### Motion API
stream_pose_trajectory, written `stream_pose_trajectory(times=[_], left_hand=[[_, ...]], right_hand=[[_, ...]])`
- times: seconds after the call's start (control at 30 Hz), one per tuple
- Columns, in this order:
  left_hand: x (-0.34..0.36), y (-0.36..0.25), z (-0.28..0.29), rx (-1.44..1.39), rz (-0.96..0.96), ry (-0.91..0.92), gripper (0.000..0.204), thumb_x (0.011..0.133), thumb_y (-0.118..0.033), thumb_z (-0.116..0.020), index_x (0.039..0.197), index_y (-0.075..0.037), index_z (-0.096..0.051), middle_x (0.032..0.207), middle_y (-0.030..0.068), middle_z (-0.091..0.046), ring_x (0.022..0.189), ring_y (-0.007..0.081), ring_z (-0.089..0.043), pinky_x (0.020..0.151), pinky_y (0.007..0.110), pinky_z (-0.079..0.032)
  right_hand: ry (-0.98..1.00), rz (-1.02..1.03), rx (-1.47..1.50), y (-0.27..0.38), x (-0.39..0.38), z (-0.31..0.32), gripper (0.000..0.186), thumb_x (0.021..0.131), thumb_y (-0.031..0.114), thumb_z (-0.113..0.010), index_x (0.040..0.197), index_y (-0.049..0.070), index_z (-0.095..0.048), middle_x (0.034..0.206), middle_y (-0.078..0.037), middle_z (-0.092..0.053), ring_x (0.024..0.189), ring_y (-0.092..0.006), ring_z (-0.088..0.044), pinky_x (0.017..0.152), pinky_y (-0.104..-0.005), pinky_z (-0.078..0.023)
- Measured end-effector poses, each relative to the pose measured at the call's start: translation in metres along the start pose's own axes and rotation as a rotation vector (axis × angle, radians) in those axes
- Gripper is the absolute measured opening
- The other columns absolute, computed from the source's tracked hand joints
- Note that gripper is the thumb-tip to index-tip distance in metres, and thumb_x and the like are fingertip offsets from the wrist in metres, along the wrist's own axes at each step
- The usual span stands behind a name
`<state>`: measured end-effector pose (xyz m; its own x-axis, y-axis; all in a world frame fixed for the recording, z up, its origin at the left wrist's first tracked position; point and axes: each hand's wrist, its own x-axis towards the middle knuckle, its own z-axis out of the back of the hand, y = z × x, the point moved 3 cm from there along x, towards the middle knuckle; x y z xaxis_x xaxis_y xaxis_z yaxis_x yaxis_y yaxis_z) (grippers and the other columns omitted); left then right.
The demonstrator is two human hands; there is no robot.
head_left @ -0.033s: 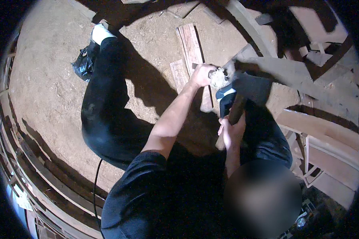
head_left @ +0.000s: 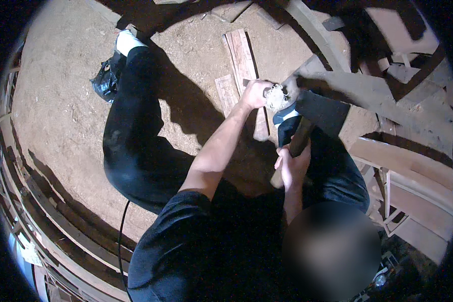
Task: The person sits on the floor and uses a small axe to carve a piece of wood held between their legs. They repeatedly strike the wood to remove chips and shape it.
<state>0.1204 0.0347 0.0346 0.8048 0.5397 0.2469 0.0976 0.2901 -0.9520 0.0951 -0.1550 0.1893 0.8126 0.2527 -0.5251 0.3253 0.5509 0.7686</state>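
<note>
My left hand [head_left: 255, 94] is closed around a short tool whose shaft is mostly hidden. Its pale, frayed end [head_left: 276, 98] sticks up beside my fingers, like a battered wooden handle. In my right hand [head_left: 293, 168] is the wooden handle of a hatchet [head_left: 323, 115], gripped below the head. The broad, dark hatchet head lies to the right of the frayed end, apart from it. Behind both hands runs a weathered wooden beam [head_left: 360, 90]. What the lower end of the left-hand tool touches is hidden.
Reddish boards [head_left: 240, 50] lie on the sandy, chip-strewn ground beyond my left hand. My left leg [head_left: 128, 121] stretches out, a black plastic bag [head_left: 104, 83] beside it. Planks [head_left: 412, 166] are stacked at the right. Curved timbers [head_left: 60, 206] and a black cable [head_left: 121, 234] are at left.
The hatchet head has shifted slightly to the right, away from the frayed end, and its handle has tilted a little. My left hand has hardly moved.
</note>
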Motion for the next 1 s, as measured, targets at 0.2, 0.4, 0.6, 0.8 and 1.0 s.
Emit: stream_pose_trajectory(times=[0.2,0.4,0.6,0.8,1.0], left_hand=[[0.004,0.007,-0.001,0.086,-0.005,0.027,0.024,0.063,-0.022,-0.070,0.079,-0.005,-0.065,0.077,0.0188,-0.064,0.074,0.0371,-0.063,0.067,0.042,-0.051],[0.003,0.013,-0.004,0.032,0.003,0.006,0.020,0.063,-0.021,-0.070,0.075,-0.006,-0.065,0.076,0.0176,-0.064,0.074,0.0361,-0.063,0.066,0.041,-0.051],[0.002,0.012,-0.005,0.118,-0.028,0.025,0.018,0.064,-0.021,-0.068,0.072,-0.006,-0.062,0.074,0.0179,-0.063,0.073,0.0361,-0.062,0.066,0.043,-0.050],[0.003,0.011,-0.004,0.080,0.007,-0.005,0.021,0.064,-0.025,-0.069,0.071,-0.007,-0.061,0.074,0.0178,-0.063,0.073,0.0374,-0.061,0.065,0.044,-0.049],[-0.001,0.010,-0.003,0.176,-0.009,0.108,0.020,0.062,-0.022,-0.068,0.069,-0.007,-0.058,0.071,0.0163,-0.062,0.072,0.0363,-0.061,0.064,0.044,-0.049]], right_hand=[[0.054,0.086,-0.273,-0.018,0.033,-0.007,0.050,0.072,-0.007,-0.057,0.119,0.001,-0.041,0.063,-0.007,-0.051,0.038,-0.0143,-0.047,0.034,-0.0289,-0.038],[-0.020,-0.034,0.092,0.006,0.006,-0.007,0.047,0.072,-0.007,-0.055,0.116,0.002,-0.040,0.064,-0.007,-0.053,0.037,-0.0151,-0.046,0.036,-0.0289,-0.040],[0.129,-0.110,-0.071,-0.011,0.014,0.002,0.049,0.071,-0.006,-0.057,0.117,0.000,-0.042,0.062,-0.007,-0.053,0.036,-0.0157,-0.046,0.034,-0.0302,-0.039],[0.006,-0.023,-0.024,-0.012,0.020,-0.001,0.044,0.071,-0.007,-0.057,0.113,0.002,-0.044,0.064,-0.007,-0.052,0.038,-0.0156,-0.047,0.035,-0.0305,-0.039],[0.154,-0.118,0.051,-0.020,0.018,0.000,0.048,0.069,-0.007,-0.060,0.113,0.003,-0.045,0.059,-0.005,-0.047,0.036,-0.0155,-0.046,0.033,-0.0305,-0.038]])
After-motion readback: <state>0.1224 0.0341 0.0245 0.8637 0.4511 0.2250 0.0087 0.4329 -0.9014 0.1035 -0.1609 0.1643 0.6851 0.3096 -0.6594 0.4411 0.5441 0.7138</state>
